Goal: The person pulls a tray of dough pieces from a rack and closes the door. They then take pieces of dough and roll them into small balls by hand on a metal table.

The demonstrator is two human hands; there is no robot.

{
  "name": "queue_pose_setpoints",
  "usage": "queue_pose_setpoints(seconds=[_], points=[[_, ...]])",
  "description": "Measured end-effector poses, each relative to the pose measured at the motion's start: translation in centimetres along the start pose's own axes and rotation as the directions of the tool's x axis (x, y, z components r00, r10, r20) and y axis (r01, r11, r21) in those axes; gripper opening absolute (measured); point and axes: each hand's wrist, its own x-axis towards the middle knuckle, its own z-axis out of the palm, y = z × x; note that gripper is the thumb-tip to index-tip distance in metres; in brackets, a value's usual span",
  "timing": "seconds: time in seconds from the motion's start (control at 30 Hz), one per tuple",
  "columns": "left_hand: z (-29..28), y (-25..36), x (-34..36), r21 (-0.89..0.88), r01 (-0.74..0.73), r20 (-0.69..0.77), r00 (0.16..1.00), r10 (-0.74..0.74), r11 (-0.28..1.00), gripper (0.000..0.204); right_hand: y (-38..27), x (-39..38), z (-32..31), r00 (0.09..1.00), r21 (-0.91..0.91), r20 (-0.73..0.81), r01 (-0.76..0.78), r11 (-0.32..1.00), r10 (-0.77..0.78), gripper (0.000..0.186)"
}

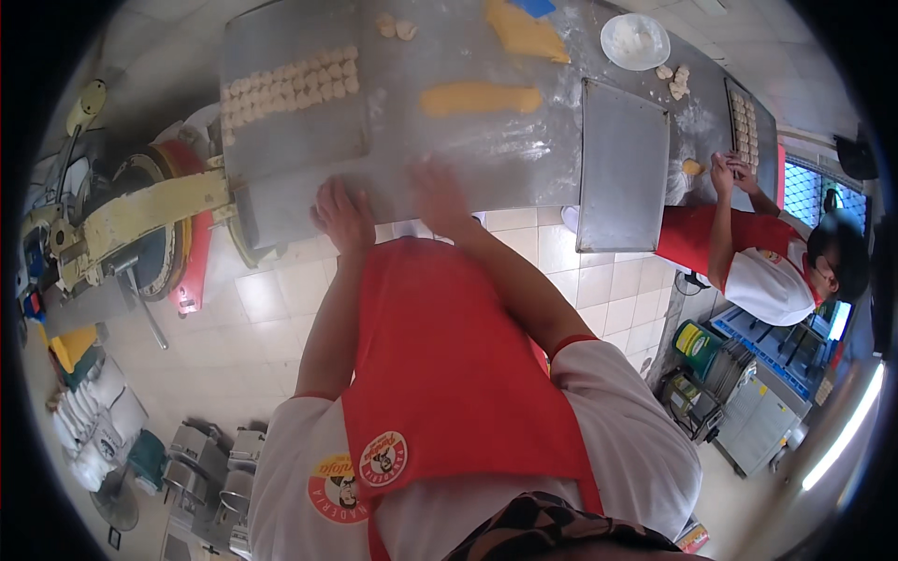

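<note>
**Left hand (342, 215) and right hand (441, 198) apart at the near edge of steel table (398, 140)**

Head view. Note left hand palm down at table edge, fingers slightly spread, thumb toward right hand. See right hand smeared by blur, a little to the right; cannot tell finger shape or grip, nor contact with the metal.

Ahead of both hands, well clear of the fingertips: observe yellow dough strip (482, 98), lying lengthwise left to right. Beyond that, find yellow dough slab (526, 33), with blue object (535, 7) at its far end; cannot tell kind.

Just beyond left hand, to its left: find baking tray (295, 145) bearing rows of small pale dough pieces (292, 86). Near tray's far right corner, see dough lumps (397, 28) on bare metal.

To the right: note flat tray (624, 168) jutting over table edge, and white bowl (636, 42) beyond, with white powder inside. Farther right, see co-worker (772, 280) in red apron and white sleeves, beside narrow tray (731, 103) of small pieces.

To the left, off the table: note machine with cream arm (154, 208). Below, see red apron (440, 327) over tiled floor (257, 304).
</note>
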Motion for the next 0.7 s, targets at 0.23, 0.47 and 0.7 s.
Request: queue_pose_setpoints(seconds=[0.23,0.47,0.7], points=[[2.2,6.6,5.3,-0.287,-0.299,-0.165,0.951,0.260,0.910,0.048,11.6,1.9,-4.5,0.972,0.043,-0.171,-0.155,0.987,0.160,0.049],[7.4,16.9,14.6,-0.265,-0.305,0.132,0.928,0.348,0.915,0.051,19.5,7.8,-8.9,0.975,-0.176,0.045,-0.207,0.962,0.218,0.059],[6.8,14.2,4.4,-0.349,-0.528,0.047,0.815,0.577,0.774,0.049,16.5,-5.9,-8.8,0.994,-0.193,-0.063,-0.098,0.976,0.087,0.059]])
